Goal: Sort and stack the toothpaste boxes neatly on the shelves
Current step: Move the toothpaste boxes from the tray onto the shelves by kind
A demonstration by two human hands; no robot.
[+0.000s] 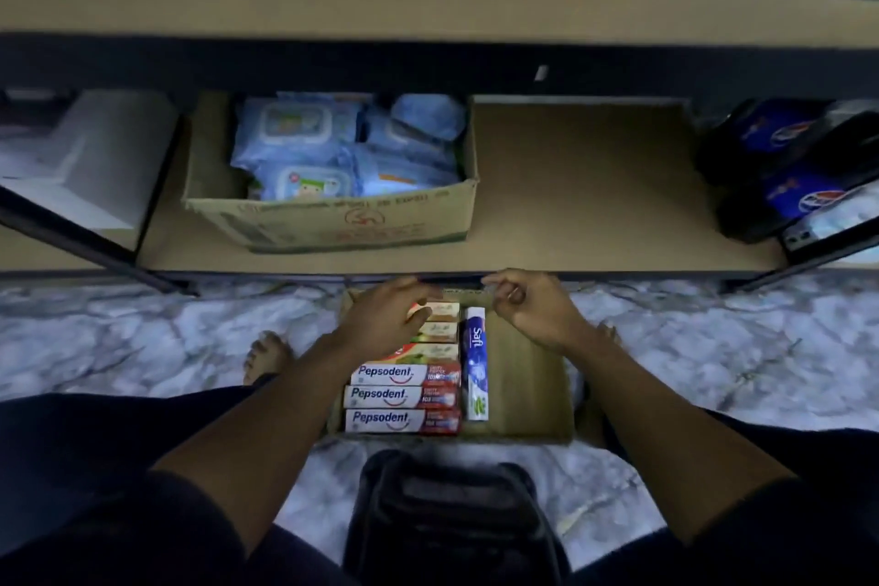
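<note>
Lower shelf (pixel 571 214): open cardboard box (pixel 333 219) holds blue wet-wipe packs (pixel 304 143). Floor carton (pixel 523 395): three Pepsodent boxes (pixel 404 397), green-white boxes (pixel 435 350) beyond them, one Safi box (pixel 475 362) alongside. Left hand (pixel 385 319) lies curled over the green-white boxes; grip unclear. Right hand (pixel 523 309) is loosely curled at the carton's far rim; pinch unclear.

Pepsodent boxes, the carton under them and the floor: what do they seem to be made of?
Pepsodent boxes: probably printed paperboard; crisp straight edges and colour print, sheen unclear in the dim light. Carton: brown cardboard, matt, likely corrugated; plain brown walls and base. Floor: marble or marble-look tile; grey-white veining, cannot tell which.
</note>
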